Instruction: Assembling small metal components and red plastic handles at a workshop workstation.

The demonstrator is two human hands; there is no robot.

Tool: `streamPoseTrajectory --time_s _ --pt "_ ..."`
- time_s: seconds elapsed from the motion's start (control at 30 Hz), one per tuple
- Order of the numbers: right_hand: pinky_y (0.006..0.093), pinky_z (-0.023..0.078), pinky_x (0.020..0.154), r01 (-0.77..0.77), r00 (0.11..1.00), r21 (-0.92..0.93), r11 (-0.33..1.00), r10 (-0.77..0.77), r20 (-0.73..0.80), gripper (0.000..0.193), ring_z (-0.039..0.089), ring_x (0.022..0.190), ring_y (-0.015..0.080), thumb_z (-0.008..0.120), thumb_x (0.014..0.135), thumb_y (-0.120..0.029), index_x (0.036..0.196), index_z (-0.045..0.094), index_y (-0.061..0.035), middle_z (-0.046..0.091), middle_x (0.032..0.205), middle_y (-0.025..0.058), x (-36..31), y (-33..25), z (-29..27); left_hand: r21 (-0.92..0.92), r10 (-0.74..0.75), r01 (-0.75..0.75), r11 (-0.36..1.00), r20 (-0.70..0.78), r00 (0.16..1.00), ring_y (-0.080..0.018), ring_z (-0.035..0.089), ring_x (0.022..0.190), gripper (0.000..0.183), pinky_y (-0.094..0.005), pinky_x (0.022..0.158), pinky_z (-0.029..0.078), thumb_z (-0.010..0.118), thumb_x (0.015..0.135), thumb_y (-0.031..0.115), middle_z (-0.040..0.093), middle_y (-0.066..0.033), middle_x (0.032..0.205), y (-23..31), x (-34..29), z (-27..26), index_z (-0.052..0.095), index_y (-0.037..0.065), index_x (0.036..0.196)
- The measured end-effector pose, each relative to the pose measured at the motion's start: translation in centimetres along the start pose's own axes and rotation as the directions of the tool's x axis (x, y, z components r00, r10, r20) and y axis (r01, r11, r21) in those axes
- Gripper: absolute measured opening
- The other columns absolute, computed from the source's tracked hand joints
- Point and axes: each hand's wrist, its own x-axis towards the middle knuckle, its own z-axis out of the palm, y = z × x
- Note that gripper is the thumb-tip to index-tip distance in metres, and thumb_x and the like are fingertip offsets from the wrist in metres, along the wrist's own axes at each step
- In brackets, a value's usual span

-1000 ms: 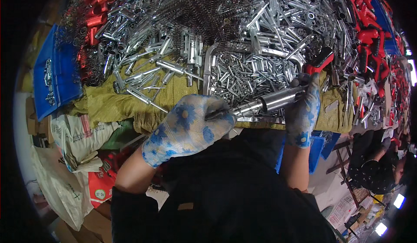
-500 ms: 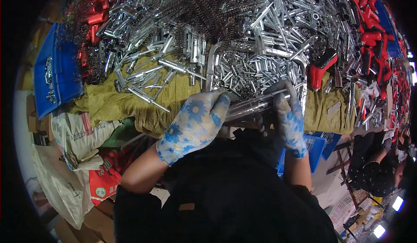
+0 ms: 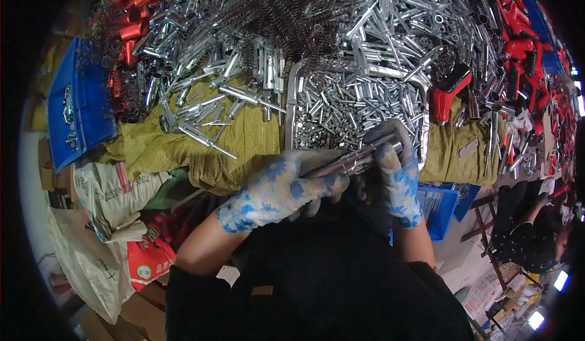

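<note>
Both my hands wear white gloves with blue flowers. Between them, over the near edge of a metal tray, is a shiny metal tube assembly, slanting up to the right. My left hand is wrapped round its left end, and my right hand grips the right end between thumb and fingers. Small metal pins fill the tray. The undersides of the fingers and part of the assembly are hidden.
Behind the tray lie dark coil springs and heaped metal tubes. A red-and-black handle rests right of it. Longer metal rods lie on yellow woven cloth. A blue bin is at left; a co-worker sits far right.
The tube assembly has turned and now slants more steeply, with a different side showing. My left hand has shifted down and left, its fingers now beneath the piece. More of the tray's pins show.
</note>
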Motion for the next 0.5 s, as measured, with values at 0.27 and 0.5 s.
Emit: streamPoseTrajectory --time_s 0.27,0.5 --pt "0.0346 0.046 0.074 0.237 0.972 -0.388 0.891 -0.219 0.09 0.037 0.056 0.08 0.0197 0.054 0.092 -0.034 0.112 0.055 -0.0029 0.058 0.087 0.0098 2.0 -0.8 -1.4 -0.121 0.045 -0.046 0.992 -0.012 0.999 -0.0009 0.042 0.053 0.055 -0.0163 0.041 0.032 0.062 0.089 0.03 0.056 0.0027 0.079 -1.4 0.6 -0.3 0.047 0.004 0.136" --pt "0.0421 0.049 0.074 0.196 0.963 -0.947 0.255 -0.233 0.137 0.02 0.062 0.085 0.0363 0.065 0.083 -0.015 0.102 0.064 -0.0077 0.064 0.093 0.015 2.9 -0.4 -2.8 -0.168 0.135 -0.173 0.97 -0.219 0.966 -0.0013 0.037 0.049 0.042 -0.017 0.04 0.025 0.06 0.089 0.032 0.053 -0.0004 0.075 -2.0 0.9 -1.1 0.053 0.0 0.116"
